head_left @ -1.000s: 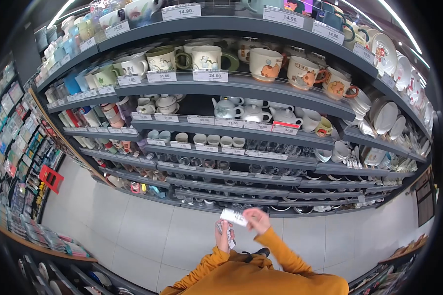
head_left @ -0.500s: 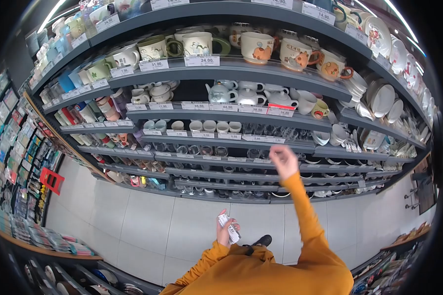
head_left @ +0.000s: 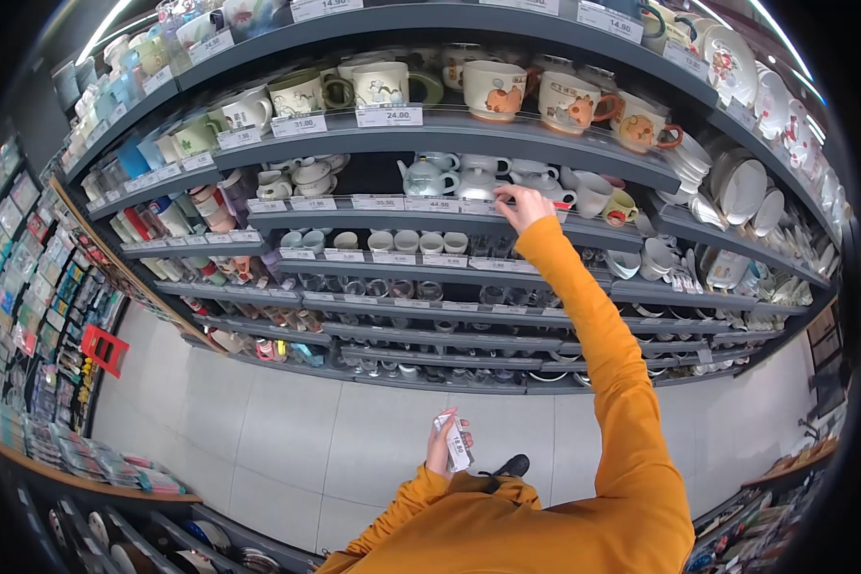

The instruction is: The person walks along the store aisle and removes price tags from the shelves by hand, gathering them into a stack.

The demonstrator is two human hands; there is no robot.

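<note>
In my left hand, held low near my waist, is a small stack of white price labels, the top one printed with a number. My right hand is stretched forward to the teapot shelf, its fingers pinched at the label strip on the shelf edge. Whether it holds a label is too small to tell. Behind and beside the fingers are a white teapot and, further left, a pale blue teapot.
Large mugs stand on the shelf above, small cups and glasses below. Plates lean at the right. A red stool is on the tiled floor at the left, and low racks stand behind me.
My right hand has left the labels near my waist and moved up and forward to the teapot shelf's edge. My left hand has stayed low with the stack.
</note>
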